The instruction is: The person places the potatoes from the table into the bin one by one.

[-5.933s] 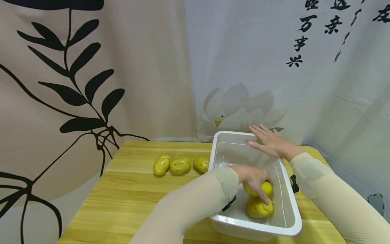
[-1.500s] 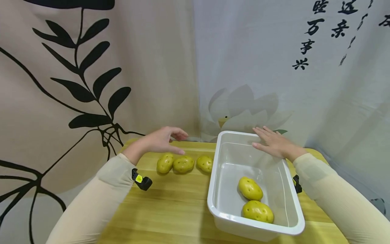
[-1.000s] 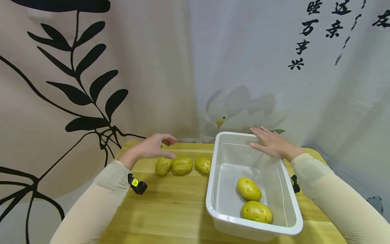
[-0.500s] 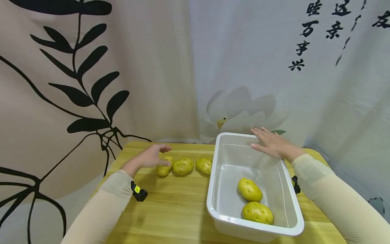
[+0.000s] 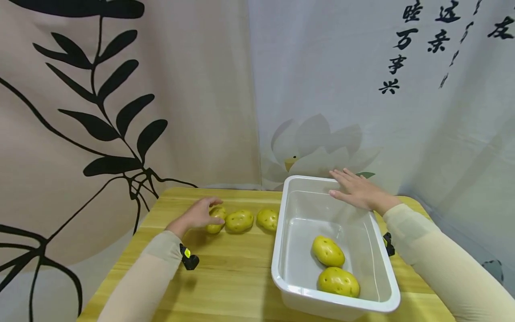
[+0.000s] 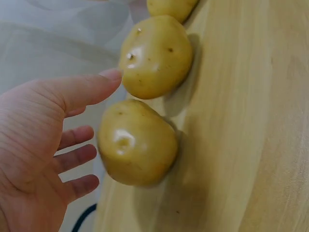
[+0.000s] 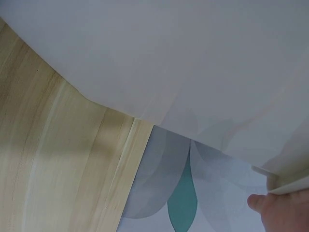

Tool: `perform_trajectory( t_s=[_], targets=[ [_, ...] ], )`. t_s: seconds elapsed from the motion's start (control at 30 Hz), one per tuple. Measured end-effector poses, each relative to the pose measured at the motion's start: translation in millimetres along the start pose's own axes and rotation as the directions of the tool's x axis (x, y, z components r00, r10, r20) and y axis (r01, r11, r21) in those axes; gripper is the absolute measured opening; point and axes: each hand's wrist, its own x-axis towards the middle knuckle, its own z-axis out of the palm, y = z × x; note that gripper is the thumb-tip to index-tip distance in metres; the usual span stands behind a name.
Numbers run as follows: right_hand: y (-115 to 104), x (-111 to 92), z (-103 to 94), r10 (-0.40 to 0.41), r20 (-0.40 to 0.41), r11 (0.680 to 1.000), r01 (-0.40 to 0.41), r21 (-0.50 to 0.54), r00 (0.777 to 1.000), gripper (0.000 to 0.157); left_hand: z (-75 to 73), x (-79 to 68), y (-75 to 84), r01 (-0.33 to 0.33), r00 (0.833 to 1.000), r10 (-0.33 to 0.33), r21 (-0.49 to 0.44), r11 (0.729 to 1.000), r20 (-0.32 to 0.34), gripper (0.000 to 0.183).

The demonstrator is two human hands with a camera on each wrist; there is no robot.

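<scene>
My left hand [image 5: 196, 214] is at the leftmost potato [image 5: 219, 212] in a row of three yellow potatoes at the back of the table. In the left wrist view the thumb and fingers are spread beside that potato [image 6: 137, 145], with a slight gap to it. The middle potato [image 5: 239, 221] and the right one [image 5: 267, 219] lie just beyond. My right hand [image 5: 360, 191] rests with extended fingers on the far right corner of a white plastic bin [image 5: 334, 294]. Inside lie two potatoes, an upper one [image 5: 328, 251] and a lower one [image 5: 339, 281].
The wooden table [image 5: 225, 268] stretches left and forward of the bin. Behind it hangs a printed fabric curtain [image 5: 209, 89] with dark leaves and characters. A small black camera [image 5: 188, 258] sits on the left wrist.
My left hand has left the potatoes in the bin, moved to the row's left end and lowered beside the leftmost potato. The right hand has stayed on the bin's corner.
</scene>
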Motion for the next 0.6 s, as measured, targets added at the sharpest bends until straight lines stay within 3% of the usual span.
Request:
perform_trajectory(
  t_s=[0.3, 0.6],
  targets=[
    [-3, -1, -1.1, 0.006, -0.002, 1.000, -0.006, 0.007, 1.000, 0.074, 12.4, 5.7, -19.7, 0.013, 1.000, -0.013, -0.018, 1.000, -0.020, 0.073],
    [-1, -1, 0.4, 0.018, -0.010, 1.000, -0.018, 0.015, 1.000, 0.074, 18.6, 8.3, -17.9, 0.014, 0.999, -0.013, 0.011, 1.000, -0.041, 0.073]
  ],
)
